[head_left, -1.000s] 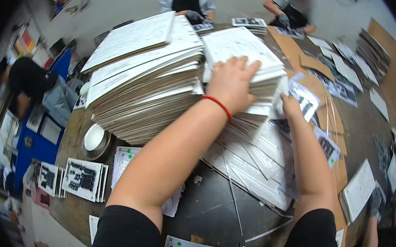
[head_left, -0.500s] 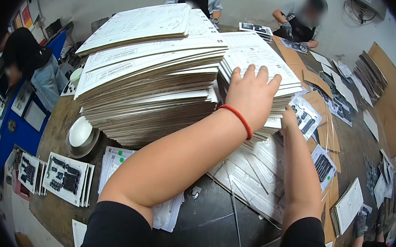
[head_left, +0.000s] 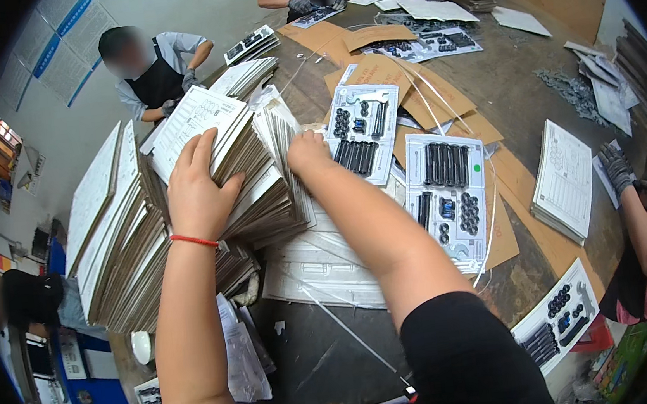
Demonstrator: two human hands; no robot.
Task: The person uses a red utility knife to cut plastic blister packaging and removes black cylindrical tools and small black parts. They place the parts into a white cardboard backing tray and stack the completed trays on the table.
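A thick stack of white printed cardboard sheets [head_left: 264, 188] stands tilted in front of me, its sheets fanned at the edges. My left hand [head_left: 201, 186], a red cord bracelet at its wrist, lies on this stack with fingers stretched and thumb apart. At the stack's right edge, my right hand [head_left: 308, 153] is closed around the outer sheets; its fingertips are partly hidden. A larger leaning pile of similar sheets [head_left: 120, 229] stands left of my left hand. Beneath the stack lie clear plastic blister sheets [head_left: 330, 267], partly covered by my right arm.
Blister packs of black bolts and nuts [head_left: 447, 190] lie on brown cardboard [head_left: 497, 224] to the right. White straps [head_left: 351, 332] cross the dark table [head_left: 307, 359]. Co-workers sit at the far side; a gloved hand [head_left: 614, 166] shows at right beside another sheet stack [head_left: 563, 179].
The view has swung right and tilted. My left hand stays on the smaller stack, which now stands apart from the larger pile at an angle; my right hand has come up along its right edge.
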